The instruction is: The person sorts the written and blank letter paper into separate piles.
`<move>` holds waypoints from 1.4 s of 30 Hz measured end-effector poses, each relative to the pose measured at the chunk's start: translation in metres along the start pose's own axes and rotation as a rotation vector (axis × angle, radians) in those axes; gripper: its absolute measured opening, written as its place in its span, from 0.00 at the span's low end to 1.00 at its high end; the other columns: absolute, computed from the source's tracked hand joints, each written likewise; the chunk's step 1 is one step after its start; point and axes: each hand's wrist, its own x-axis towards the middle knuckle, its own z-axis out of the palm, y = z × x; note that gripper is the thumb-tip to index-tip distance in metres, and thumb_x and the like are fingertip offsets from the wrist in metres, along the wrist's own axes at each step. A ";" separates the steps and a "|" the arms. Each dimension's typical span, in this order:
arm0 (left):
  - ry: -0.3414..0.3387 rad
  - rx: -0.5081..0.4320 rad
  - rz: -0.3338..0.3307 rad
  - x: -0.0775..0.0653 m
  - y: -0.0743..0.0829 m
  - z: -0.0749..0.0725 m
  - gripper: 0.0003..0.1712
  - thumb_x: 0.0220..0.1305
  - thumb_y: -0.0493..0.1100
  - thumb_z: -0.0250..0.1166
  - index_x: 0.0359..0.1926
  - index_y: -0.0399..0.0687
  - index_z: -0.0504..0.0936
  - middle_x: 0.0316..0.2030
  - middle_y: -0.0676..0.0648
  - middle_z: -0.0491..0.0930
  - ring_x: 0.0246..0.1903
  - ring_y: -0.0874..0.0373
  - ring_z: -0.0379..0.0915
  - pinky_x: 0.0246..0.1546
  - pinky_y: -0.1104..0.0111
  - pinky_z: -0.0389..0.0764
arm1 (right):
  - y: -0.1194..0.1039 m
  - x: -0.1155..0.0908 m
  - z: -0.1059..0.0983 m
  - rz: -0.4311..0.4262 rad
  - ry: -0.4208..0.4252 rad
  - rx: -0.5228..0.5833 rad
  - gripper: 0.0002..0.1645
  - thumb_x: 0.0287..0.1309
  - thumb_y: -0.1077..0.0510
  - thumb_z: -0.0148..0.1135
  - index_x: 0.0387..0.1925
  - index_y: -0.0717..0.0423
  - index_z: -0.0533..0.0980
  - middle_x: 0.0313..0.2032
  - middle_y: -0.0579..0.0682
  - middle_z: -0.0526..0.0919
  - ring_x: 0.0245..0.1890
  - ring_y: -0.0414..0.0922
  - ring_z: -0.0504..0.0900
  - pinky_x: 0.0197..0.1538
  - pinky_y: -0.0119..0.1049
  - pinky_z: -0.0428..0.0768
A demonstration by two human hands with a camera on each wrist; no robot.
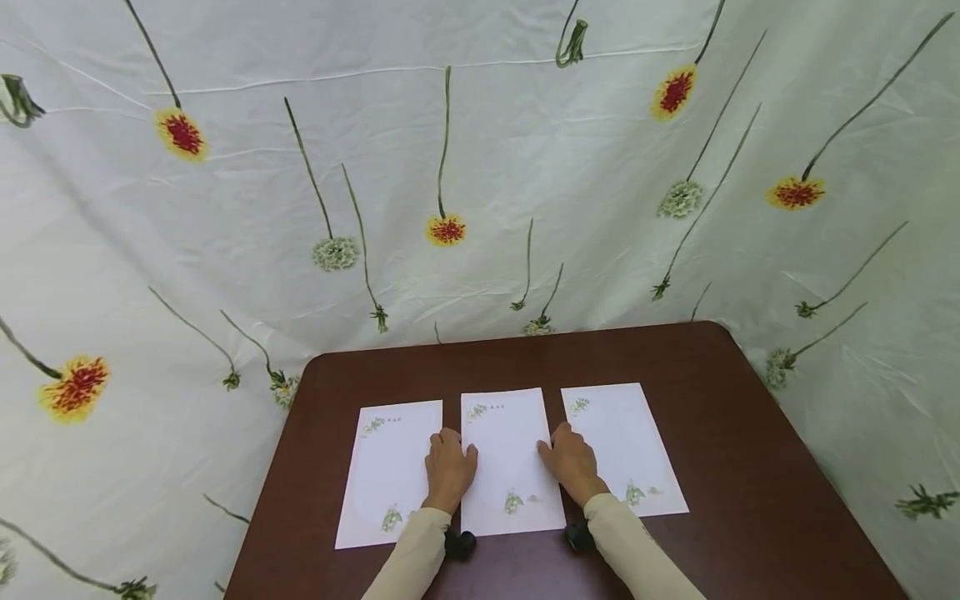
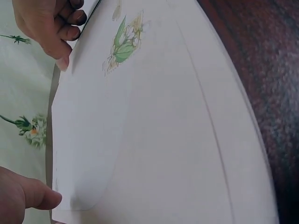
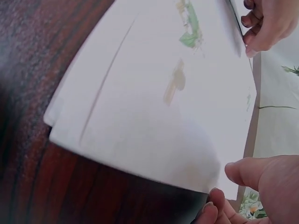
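White sheets of paper (image 2: 159,140) fill most of the left wrist view, overlapping on the dark brown tabletop (image 2: 266,56), and the upper sheet bears a small green plant print (image 2: 122,44). The left hand (image 2: 21,196) shows at the lower left corner, its thumb lying at the paper's near edge, while the right hand (image 2: 46,23) sits at the upper left with curled fingers touching the paper's far edge. Flowered cloth (image 2: 23,93) hangs along the left side
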 end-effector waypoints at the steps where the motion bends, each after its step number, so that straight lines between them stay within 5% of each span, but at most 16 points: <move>1: -0.002 -0.006 -0.005 0.000 0.000 0.000 0.16 0.65 0.38 0.68 0.46 0.32 0.75 0.41 0.34 0.74 0.44 0.36 0.75 0.51 0.43 0.72 | 0.001 0.000 0.000 -0.005 0.005 0.007 0.17 0.66 0.53 0.68 0.35 0.63 0.73 0.24 0.55 0.80 0.23 0.50 0.78 0.29 0.45 0.76; 10: -0.007 -0.038 0.006 0.000 0.001 -0.002 0.14 0.64 0.37 0.68 0.42 0.38 0.71 0.34 0.39 0.73 0.36 0.41 0.74 0.45 0.45 0.73 | 0.002 -0.001 0.000 -0.058 0.045 0.096 0.15 0.65 0.57 0.69 0.34 0.60 0.71 0.31 0.54 0.74 0.29 0.48 0.72 0.33 0.43 0.73; 19: 0.008 -0.098 0.048 -0.002 -0.001 -0.003 0.12 0.67 0.34 0.68 0.44 0.38 0.72 0.31 0.43 0.79 0.31 0.46 0.77 0.38 0.50 0.75 | 0.003 -0.003 -0.002 -0.020 0.009 0.195 0.11 0.69 0.61 0.66 0.41 0.63 0.71 0.33 0.58 0.83 0.29 0.48 0.79 0.31 0.40 0.75; 26: 0.017 -0.105 0.056 -0.004 -0.002 -0.004 0.08 0.70 0.37 0.67 0.38 0.40 0.75 0.28 0.46 0.80 0.28 0.52 0.76 0.33 0.57 0.76 | 0.004 -0.003 -0.001 -0.010 0.017 0.221 0.11 0.70 0.60 0.65 0.42 0.63 0.73 0.30 0.54 0.81 0.27 0.46 0.77 0.30 0.39 0.74; 33: 0.050 -0.002 0.119 -0.003 -0.002 -0.003 0.07 0.72 0.38 0.67 0.42 0.38 0.77 0.27 0.43 0.81 0.27 0.46 0.78 0.34 0.53 0.77 | -0.002 -0.004 -0.002 -0.049 0.044 0.160 0.14 0.69 0.60 0.67 0.47 0.66 0.75 0.29 0.53 0.82 0.26 0.46 0.78 0.29 0.39 0.75; 42: 0.055 0.116 0.171 -0.007 0.000 0.004 0.24 0.72 0.37 0.67 0.64 0.29 0.77 0.48 0.31 0.86 0.46 0.34 0.85 0.49 0.44 0.79 | -0.009 -0.004 0.003 -0.133 0.096 -0.034 0.26 0.68 0.60 0.68 0.63 0.70 0.77 0.49 0.67 0.84 0.46 0.61 0.87 0.48 0.53 0.85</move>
